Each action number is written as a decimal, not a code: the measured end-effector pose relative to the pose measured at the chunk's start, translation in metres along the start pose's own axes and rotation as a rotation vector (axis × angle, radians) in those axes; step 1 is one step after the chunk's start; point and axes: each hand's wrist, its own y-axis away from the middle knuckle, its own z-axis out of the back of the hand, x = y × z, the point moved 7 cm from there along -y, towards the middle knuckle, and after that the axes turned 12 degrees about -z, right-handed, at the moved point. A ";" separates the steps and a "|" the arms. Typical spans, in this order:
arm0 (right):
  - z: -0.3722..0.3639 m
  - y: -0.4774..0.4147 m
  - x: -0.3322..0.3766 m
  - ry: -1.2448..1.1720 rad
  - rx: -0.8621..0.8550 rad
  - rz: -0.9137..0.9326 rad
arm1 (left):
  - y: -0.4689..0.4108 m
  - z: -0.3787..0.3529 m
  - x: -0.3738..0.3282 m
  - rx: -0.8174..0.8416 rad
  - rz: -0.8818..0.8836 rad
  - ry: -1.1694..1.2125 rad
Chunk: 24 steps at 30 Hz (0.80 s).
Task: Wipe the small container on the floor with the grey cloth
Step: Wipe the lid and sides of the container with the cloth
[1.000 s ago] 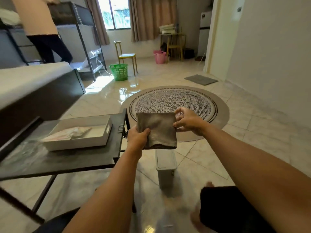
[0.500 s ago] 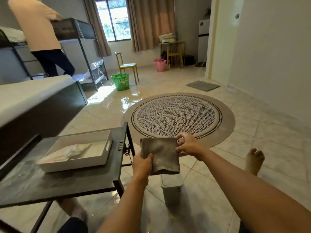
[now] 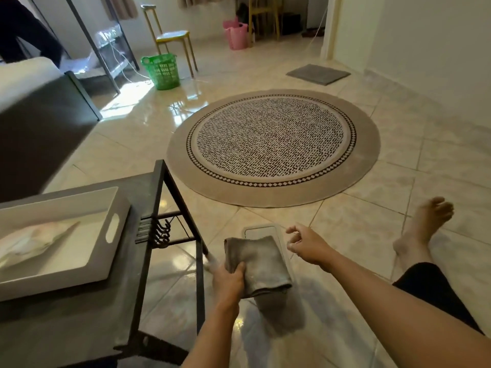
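The small grey container [image 3: 261, 231] stands on the tiled floor in front of me, a lidded bin seen from above. The folded grey cloth [image 3: 259, 264] lies over most of its lid and hides its near side. My left hand [image 3: 229, 281] grips the cloth's left edge. My right hand [image 3: 305, 244] hovers just right of the container with its fingers apart and nothing in them.
A black side table [image 3: 148, 197] with a white tray [image 3: 111, 232] stands close on the left. My bare foot [image 3: 422, 227] rests on the floor at right. A round patterned rug [image 3: 273, 147] lies ahead. Beyond are a green basket [image 3: 160, 71], a yellow chair [image 3: 172, 37] and another person's legs [image 3: 24, 30].
My right hand has let go of the cloth and opened. My left hand has lowered the cloth onto the container's lid. The view has tilted down toward the floor.
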 end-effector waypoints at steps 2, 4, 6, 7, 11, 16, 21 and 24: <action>-0.007 -0.010 -0.015 0.026 0.028 -0.044 | -0.006 -0.001 0.008 -0.023 0.012 -0.033; -0.017 -0.015 -0.022 0.023 0.079 -0.063 | -0.010 -0.003 0.011 -0.031 0.020 -0.066; -0.026 -0.019 -0.022 -0.021 0.120 -0.057 | -0.014 -0.007 0.007 -0.013 -0.003 -0.089; -0.028 -0.021 -0.020 -0.045 0.125 -0.051 | -0.015 -0.009 0.004 0.000 -0.020 -0.095; -0.029 -0.020 -0.015 -0.070 0.125 -0.014 | -0.016 -0.012 -0.005 0.031 -0.103 -0.166; -0.026 -0.002 -0.028 -0.092 0.180 -0.034 | -0.004 -0.010 -0.008 0.064 -0.165 -0.364; -0.022 0.016 -0.049 -0.083 0.222 -0.062 | 0.015 -0.022 -0.023 0.132 -0.495 -0.846; -0.020 0.024 -0.052 -0.058 0.253 -0.072 | 0.030 -0.053 -0.014 0.366 -0.706 -0.974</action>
